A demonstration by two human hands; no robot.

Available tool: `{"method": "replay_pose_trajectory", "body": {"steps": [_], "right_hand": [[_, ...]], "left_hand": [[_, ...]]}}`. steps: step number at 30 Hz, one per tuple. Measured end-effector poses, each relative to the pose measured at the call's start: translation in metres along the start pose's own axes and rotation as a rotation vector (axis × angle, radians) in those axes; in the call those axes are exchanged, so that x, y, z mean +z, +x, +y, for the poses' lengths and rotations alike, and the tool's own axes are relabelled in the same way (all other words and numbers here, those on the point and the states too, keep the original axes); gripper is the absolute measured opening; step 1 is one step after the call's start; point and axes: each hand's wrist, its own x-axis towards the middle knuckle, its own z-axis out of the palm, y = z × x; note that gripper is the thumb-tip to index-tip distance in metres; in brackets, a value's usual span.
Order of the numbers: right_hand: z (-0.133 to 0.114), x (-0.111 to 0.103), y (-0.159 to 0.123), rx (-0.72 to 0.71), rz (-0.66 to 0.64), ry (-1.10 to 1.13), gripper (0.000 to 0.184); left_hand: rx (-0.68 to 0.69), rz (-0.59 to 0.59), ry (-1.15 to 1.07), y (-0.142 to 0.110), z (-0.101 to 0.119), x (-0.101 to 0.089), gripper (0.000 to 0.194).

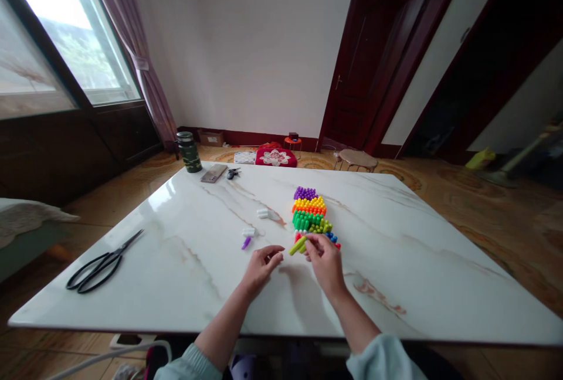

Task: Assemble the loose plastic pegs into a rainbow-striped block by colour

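Observation:
My right hand [324, 257] pinches lime-green rounded plastic pegs [298, 246] above the white marble-patterned table [185, 286]. My left hand [264, 265] is just left of them, its thumb and fingers slightly apart with nothing between them. Beyond my right hand stand rows of similar pegs grouped by colour: purple [305, 193], yellow [313, 203], orange [309, 210], green [303, 220] and lime [324, 226]. Blue and red ones are partly hidden by my right hand. A purple piece [246, 243] and two white pieces [248, 231] lie beyond my left hand.
Black-handled scissors [99, 265] lie at the table's left. Along the far left edge are a camouflage flask [189, 152], a phone [214, 173] and keys [233, 173]. Past the table are a red cushion [275, 158] and a round stool [357, 159].

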Motion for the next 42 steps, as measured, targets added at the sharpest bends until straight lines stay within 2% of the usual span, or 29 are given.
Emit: {"method": "replay_pose_trajectory", "body": {"steps": [3,6,10,13,16,19,21,25,26,28,32,37,42], "right_hand": [[0.012,0.031,-0.026,0.080,0.022,0.105,0.028],[0.020,0.048,-0.035,0.176,0.065,0.189,0.030],[0.023,0.053,-0.034,0.256,0.060,0.240,0.030],[0.024,0.048,-0.036,0.228,0.026,0.210,0.025],[0.024,0.032,-0.039,0.142,0.046,0.137,0.021],[0.020,-0.001,-0.032,0.140,0.225,0.110,0.028],[0.017,-0.031,-0.016,0.166,0.365,0.095,0.038],[0.030,-0.085,0.034,0.053,0.480,-0.048,0.043],[0.038,-0.093,0.047,0.034,0.467,-0.136,0.041],[0.056,-0.101,0.070,0.042,0.342,-0.385,0.036],[0.083,-0.093,0.099,0.070,0.203,-0.535,0.018],[0.089,-0.078,0.109,0.080,0.101,-0.638,0.011],[0.087,-0.073,0.108,0.066,0.004,-0.692,0.015]], "left_hand": [[0.036,-0.015,0.041,0.000,0.000,-0.001,0.042],[0.055,-0.027,0.080,0.001,-0.003,0.000,0.039],[0.071,-0.060,0.078,0.002,-0.006,-0.001,0.040],[0.092,-0.116,0.092,0.000,-0.006,-0.001,0.040],[0.119,-0.159,0.120,-0.002,-0.006,0.000,0.035],[0.073,-0.120,0.065,-0.002,-0.008,0.000,0.035],[0.021,-0.064,0.029,0.000,-0.009,0.000,0.037],[0.012,0.040,0.092,0.004,-0.014,0.001,0.035],[0.013,0.055,0.102,0.005,-0.015,0.002,0.035],[0.016,0.069,0.117,0.006,-0.018,0.002,0.036],[0.025,0.074,0.160,0.007,-0.020,0.001,0.036],[0.026,0.080,0.187,0.008,-0.019,0.000,0.034],[0.068,0.104,0.220,0.009,-0.023,0.001,0.029]]}}
